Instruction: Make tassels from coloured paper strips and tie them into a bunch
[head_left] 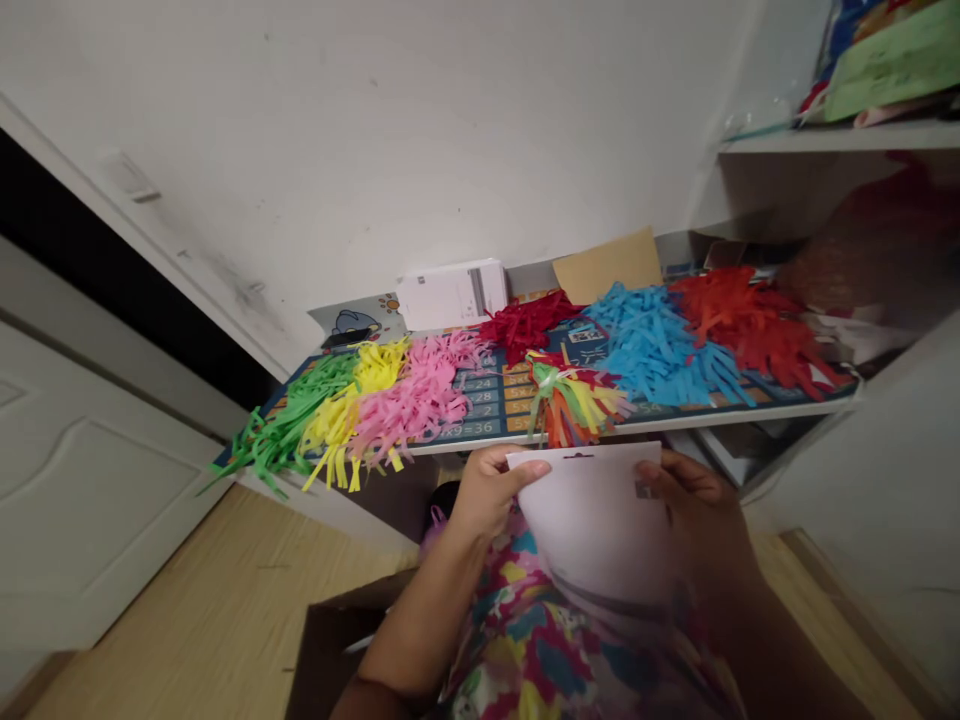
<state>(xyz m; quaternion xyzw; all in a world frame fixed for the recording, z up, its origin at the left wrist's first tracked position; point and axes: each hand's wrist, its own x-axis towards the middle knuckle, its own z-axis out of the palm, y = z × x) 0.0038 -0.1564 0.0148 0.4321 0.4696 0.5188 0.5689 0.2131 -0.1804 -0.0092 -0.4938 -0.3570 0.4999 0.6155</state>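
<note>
Between my two hands a white packaging card (600, 525) with a hang slot in its top edge is held up near my lap, its lower part bowed and blurred. My left hand (499, 485) pinches its upper left corner, thumb on the face towards me. At the upper right edge, my right hand (694, 490) grips it the same way, beside a small dark mark. Just beyond the card, a multicoloured tassel bundle (566, 395) lies at the desk's front edge. Heaps of pink strips (420, 390) and blue strips (656, 345) lie either side of it.
Green (296, 415), yellow (337, 415), dark red (529, 325) and red-orange strips (757, 325) cover more of the desk. Against the wall lean a stack of white cards (454, 293) and a brown card (611, 265). An open cardboard box (322, 640) stands below left.
</note>
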